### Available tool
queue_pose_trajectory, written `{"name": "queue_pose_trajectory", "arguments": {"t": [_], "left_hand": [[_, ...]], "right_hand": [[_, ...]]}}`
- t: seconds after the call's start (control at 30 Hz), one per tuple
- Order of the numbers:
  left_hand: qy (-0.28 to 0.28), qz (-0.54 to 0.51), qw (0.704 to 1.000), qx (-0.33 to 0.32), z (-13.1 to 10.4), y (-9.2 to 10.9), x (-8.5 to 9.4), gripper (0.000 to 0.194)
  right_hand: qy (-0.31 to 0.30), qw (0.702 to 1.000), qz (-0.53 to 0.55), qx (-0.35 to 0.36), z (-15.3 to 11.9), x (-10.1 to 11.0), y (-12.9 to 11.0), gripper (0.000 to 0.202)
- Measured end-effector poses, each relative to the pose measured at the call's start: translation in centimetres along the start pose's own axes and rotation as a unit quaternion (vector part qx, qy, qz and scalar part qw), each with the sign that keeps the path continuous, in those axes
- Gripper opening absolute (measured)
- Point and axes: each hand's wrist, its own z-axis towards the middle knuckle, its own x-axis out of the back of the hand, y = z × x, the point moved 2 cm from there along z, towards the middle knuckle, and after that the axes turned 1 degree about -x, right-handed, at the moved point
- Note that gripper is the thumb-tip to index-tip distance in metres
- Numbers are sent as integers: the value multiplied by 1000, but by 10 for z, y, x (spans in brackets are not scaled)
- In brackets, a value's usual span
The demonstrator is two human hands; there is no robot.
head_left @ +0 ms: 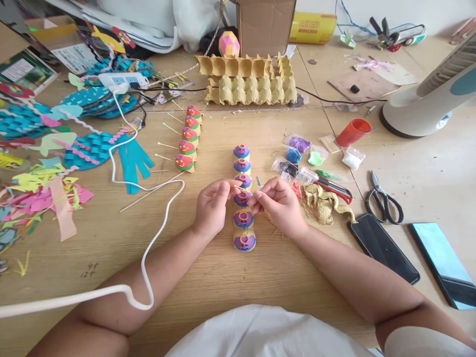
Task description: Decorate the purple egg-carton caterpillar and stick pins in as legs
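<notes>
A column of egg-carton cups [243,218] with blue and purple clay tops and orange rings stands upright down the middle of the table. Above its middle cups, my left hand [215,203] is closed in a pinch at the column's left side. My right hand [278,204] pinches just right of the same cups, its fingertips a short way from the left ones. Whatever lies between the fingers is too small to name. Up and to the left stands a second row of cups [189,134] in red and green, with pale sticks poking out on its left.
Bags of coloured clay [293,155], a red cutter [334,188], scissors [383,198] and two phones [385,248] lie to the right. A white cable [163,223] crosses my left forearm. Egg cartons [256,90] stand at the back; paper scraps [40,193] lie left.
</notes>
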Motion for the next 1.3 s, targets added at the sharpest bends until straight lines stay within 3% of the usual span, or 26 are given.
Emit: {"name": "queue_pose_trajectory", "arguments": {"t": [0.1, 0.3, 0.87, 1.3], "left_hand": [[-1, 13, 1000, -13, -2, 1, 0, 48], [-8, 36, 999, -31, -2, 6, -3, 26], [4, -19, 999, 26, 0, 3, -2, 31], [15, 42, 999, -10, -1, 7, -4, 27]], "right_hand": [[9, 1000, 4, 0, 1, 1, 0, 41], [17, 1000, 12, 2, 2, 2, 0, 40], [23, 1000, -8, 6, 1, 2, -1, 41], [20, 999, -27, 11, 0, 2, 0, 40]]}}
